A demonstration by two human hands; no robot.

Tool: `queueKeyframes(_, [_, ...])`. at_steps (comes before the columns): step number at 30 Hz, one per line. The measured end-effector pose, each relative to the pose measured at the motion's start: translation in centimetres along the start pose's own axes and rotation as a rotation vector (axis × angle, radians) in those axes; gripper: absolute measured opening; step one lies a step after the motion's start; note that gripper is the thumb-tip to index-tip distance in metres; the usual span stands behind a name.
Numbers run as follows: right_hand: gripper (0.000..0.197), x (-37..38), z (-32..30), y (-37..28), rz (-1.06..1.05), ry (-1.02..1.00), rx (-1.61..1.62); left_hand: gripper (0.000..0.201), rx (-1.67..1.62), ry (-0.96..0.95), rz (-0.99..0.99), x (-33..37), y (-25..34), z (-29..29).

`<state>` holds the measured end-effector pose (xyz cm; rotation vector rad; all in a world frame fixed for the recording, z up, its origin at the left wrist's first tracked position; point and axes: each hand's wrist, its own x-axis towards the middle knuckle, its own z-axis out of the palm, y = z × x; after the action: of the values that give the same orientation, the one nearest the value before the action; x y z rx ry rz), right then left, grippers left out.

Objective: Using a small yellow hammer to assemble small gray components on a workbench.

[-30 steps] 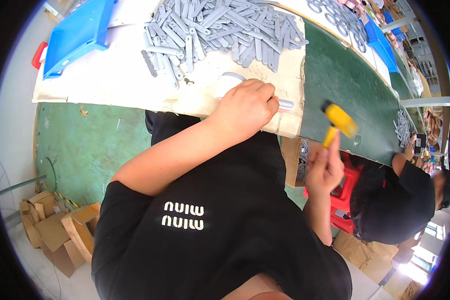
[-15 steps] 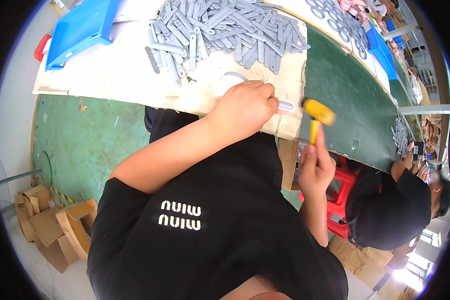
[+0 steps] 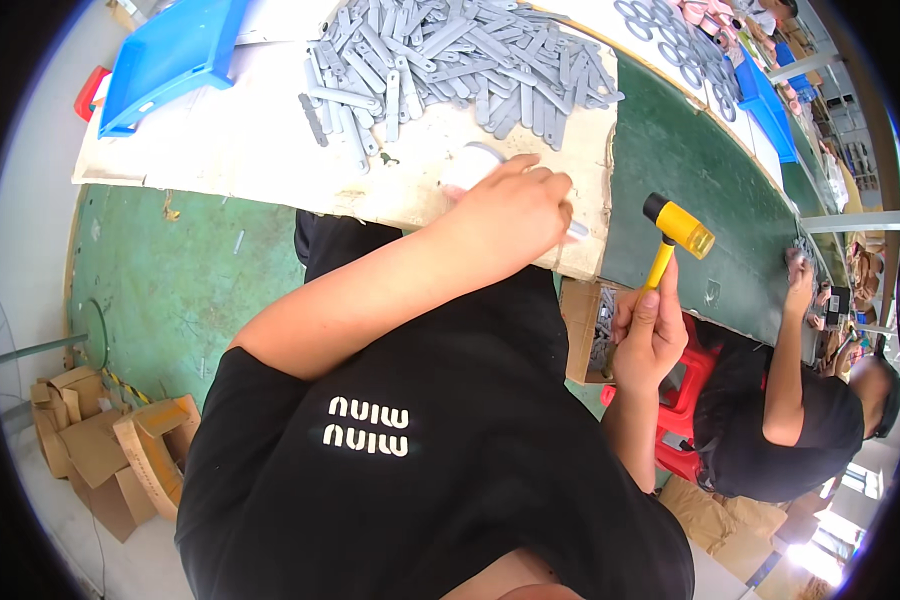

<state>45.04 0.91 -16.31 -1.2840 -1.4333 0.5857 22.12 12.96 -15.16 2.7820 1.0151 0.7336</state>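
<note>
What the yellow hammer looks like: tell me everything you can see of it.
The hammer has a yellow head, black at one end and translucent at the other, like plastic or rubber, on a slim yellow handle. The right hand grips the handle; nothing else visibly touches it. It is tilted, head uppermost, seen against the green work surface.

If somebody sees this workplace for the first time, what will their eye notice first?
Probably the black-capped yellow mallet, held up in the right hand, right of centre. Then the heap of flat grey strips at the top centre, and the bright blue plastic tray at the upper left.
</note>
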Motion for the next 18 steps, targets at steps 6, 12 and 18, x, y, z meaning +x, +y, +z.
queueKeyframes(6, [0.047, -0.8, 0.3, 0.2, 0.131, -0.011, 0.091, 0.021, -0.114, 0.132, 0.135, -1.1, -0.4, -1.7])
queueKeyframes(12, [0.046, -0.3, 0.9, 0.2, 0.149, -0.123, -0.005, 0.041, -0.428, 0.106, -0.107, -1.7, -2.4, 0.0])
queueKeyframes(18, [0.044, 2.0, 1.4, -3.4, -0.009, -0.190, -0.099, 0.060, -0.665, 0.243, -0.264, -1.9, -3.1, 2.1])
